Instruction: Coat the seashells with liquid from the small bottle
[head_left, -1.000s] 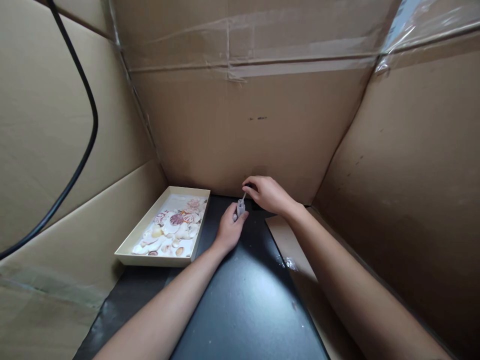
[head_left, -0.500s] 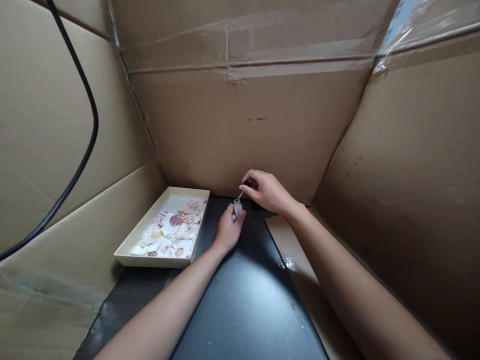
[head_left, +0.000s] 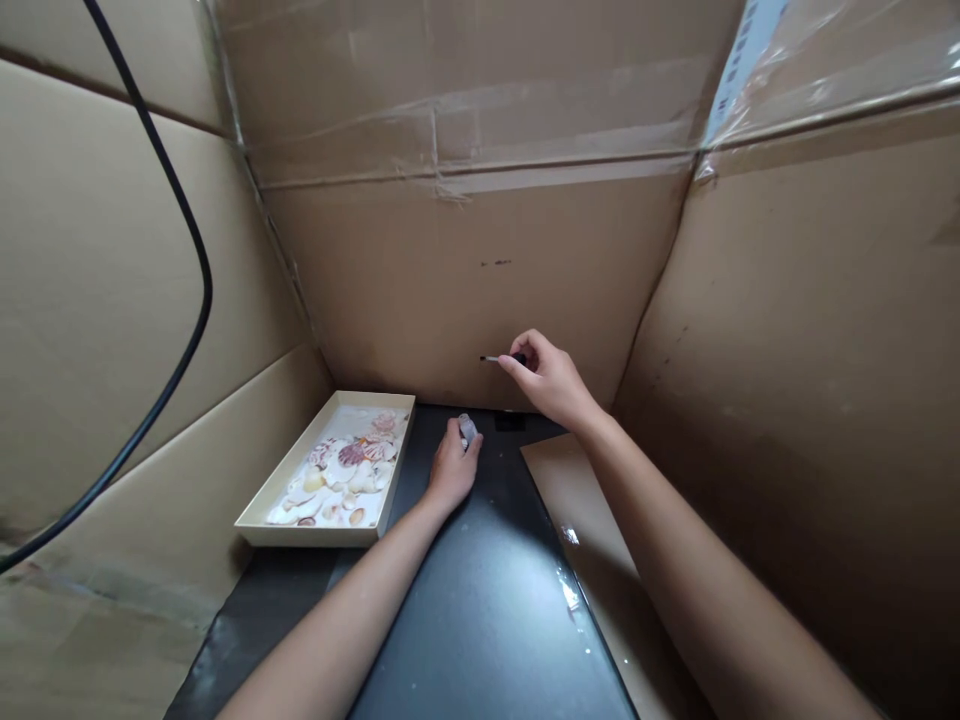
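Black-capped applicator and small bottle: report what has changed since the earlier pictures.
The right hand has drawn the black-capped applicator up and right, clear of the small bottle; the applicator's dark tip now shows, pointing left. The bottle seems tipped further left. The left hand still grips it; the seashells and tray stayed put.

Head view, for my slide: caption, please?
Left hand holds a small bottle, right hand a dark-tipped wand; seashells lie in a tray.
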